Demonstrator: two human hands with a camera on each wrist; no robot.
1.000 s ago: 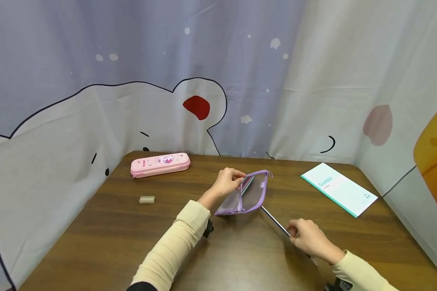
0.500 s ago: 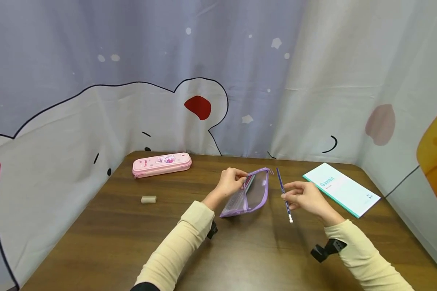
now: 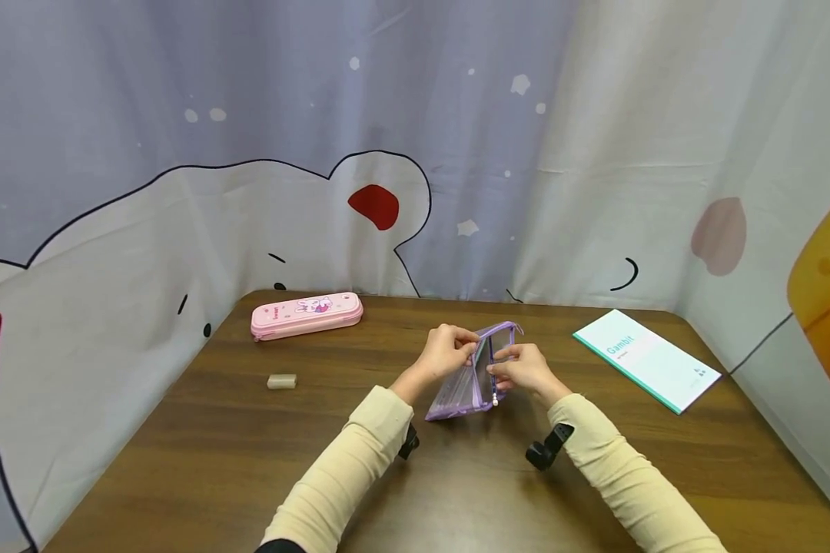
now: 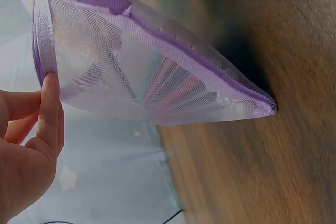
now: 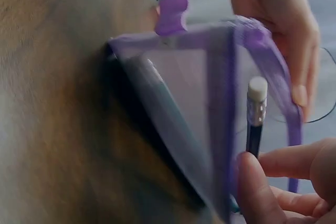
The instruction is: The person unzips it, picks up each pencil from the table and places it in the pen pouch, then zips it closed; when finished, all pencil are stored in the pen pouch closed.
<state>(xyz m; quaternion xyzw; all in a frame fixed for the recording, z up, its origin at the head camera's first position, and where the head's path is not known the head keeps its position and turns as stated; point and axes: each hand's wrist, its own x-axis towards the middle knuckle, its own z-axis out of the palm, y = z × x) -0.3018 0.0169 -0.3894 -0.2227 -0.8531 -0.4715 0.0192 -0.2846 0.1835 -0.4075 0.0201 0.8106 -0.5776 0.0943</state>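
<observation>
In the head view a purple mesh zip pouch stands tilted on the wooden table, its mouth facing right. My left hand pinches the upper edge of the mouth between thumb and fingers. Several slim pencil-like items show through the mesh in the left wrist view. A dark pencil with a white eraser end is pinched in my right hand, right at the pouch mouth. Its eraser end points up in the right wrist view, and its other end is hidden by the hand and pouch.
A pink pencil case lies at the back left of the table. In front of it sits a small beige block. A white and green "Gambit" notebook lies at the right. A printed curtain hangs behind.
My right hand has lifted the pencil from the table, turned it upright and carried it left to the pouch mouth. The left hand keeps its pinch on the pouch, shifted slightly right.
</observation>
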